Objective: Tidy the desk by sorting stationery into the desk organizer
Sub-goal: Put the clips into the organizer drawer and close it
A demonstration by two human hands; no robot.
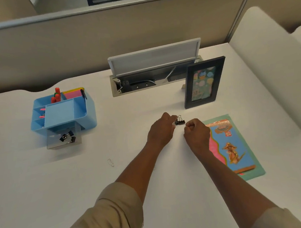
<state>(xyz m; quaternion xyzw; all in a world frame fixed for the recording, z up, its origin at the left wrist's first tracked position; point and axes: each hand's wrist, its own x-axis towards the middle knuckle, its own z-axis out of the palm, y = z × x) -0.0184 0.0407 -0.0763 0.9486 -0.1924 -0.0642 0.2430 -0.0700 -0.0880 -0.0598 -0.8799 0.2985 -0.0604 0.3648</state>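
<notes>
Binder clips (180, 121) lie on the desk (114, 170) between your hands. Left hand (162, 129) pinches them; right hand (197, 133) is fisted, contents indeterminable. Judged light, rigid, sprung: grip the black body, not the wire handles.

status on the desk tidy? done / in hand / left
Done: orange markers and sticky notes sit in the blue organizer; binder clips lie in its clear drawer, pulled open.
In hand: left hand pinches a binder clip on the desk; right hand is fisted beside it, contents unseen.
Left: paper clip, sticker sheet, closing the drawer.
</notes>
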